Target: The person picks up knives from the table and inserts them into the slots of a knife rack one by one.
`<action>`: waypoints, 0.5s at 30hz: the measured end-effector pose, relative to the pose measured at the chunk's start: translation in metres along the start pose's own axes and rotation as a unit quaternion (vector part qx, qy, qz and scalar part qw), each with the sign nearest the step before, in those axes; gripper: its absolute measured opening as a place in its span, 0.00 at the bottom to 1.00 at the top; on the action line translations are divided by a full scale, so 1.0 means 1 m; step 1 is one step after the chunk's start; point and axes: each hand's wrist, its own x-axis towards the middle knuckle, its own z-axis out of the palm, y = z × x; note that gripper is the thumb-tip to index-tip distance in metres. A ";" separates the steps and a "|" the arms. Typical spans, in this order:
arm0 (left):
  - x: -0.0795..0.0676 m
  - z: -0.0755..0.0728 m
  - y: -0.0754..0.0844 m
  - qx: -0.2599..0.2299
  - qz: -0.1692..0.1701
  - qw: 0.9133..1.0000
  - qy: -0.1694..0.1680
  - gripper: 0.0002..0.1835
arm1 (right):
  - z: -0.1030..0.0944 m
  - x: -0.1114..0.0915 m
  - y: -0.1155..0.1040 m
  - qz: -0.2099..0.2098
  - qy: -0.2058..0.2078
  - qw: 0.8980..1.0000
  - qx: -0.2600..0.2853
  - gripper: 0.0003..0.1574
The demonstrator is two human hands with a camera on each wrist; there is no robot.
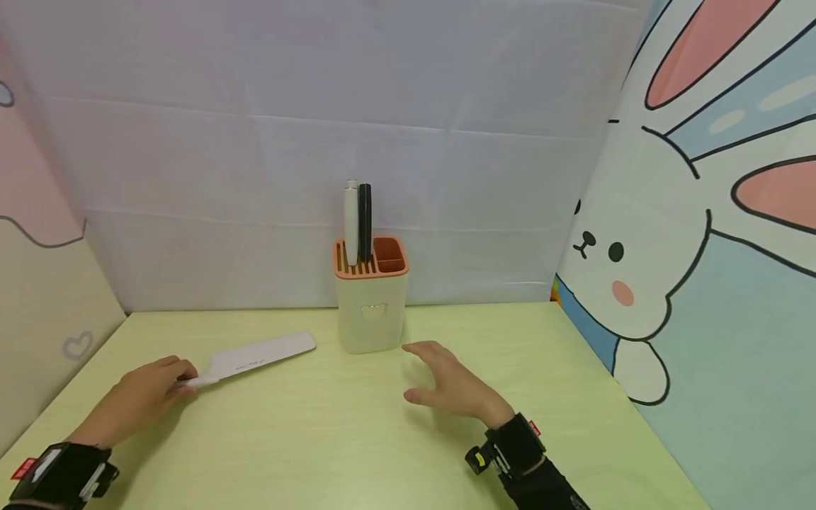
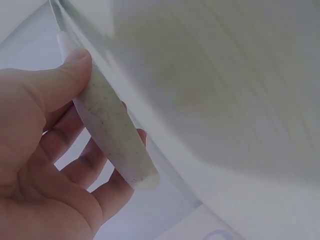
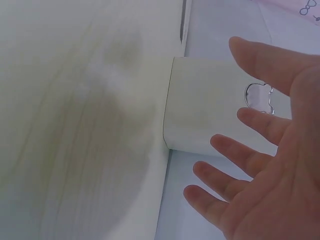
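A white cleaver (image 1: 261,354) points its broad blade right and slightly away from me, low over the left side of the table. My left hand (image 1: 143,389) holds its handle. In the left wrist view, the thumb lies across the pale speckled handle (image 2: 112,125) and the fingers curl from the other side. A cream knife block (image 1: 372,322) with an orange slotted top stands at the back, one white handle (image 1: 351,223) and one black handle (image 1: 365,223) rising from it. Just right of its base, my right hand (image 1: 455,382) hovers with fingers spread and nothing held.
The pale yellow-green table (image 1: 306,439) ends at a white sheet (image 1: 255,177) hung right behind the knife block. A cartoon rabbit panel (image 1: 733,340) borders the right side. On the left runs a pink and cream panel (image 1: 44,304).
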 end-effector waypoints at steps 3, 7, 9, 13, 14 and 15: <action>0.000 -0.001 0.006 0.001 0.007 1.000 0.016 0.17 | 0.001 -0.002 -0.001 0.003 -0.014 1.000 -0.008 0.45; 0.002 -0.003 0.015 -0.009 0.023 0.999 0.030 0.18 | 0.001 -0.005 0.000 0.013 -0.032 0.999 -0.019 0.45; 0.003 -0.004 0.020 -0.016 0.035 0.999 0.036 0.19 | 0.002 -0.006 0.001 0.017 -0.035 0.999 -0.028 0.45; 0.006 -0.005 0.029 -0.026 0.050 0.997 0.045 0.20 | 0.002 -0.010 0.004 0.019 -0.031 0.998 -0.042 0.44; 0.006 -0.006 0.031 -0.028 0.051 0.997 0.046 0.19 | 0.002 -0.011 0.004 0.019 -0.029 0.998 -0.043 0.44; 0.006 -0.006 0.033 -0.029 0.052 0.997 0.045 0.19 | 0.002 -0.012 0.005 0.018 -0.026 0.999 -0.042 0.44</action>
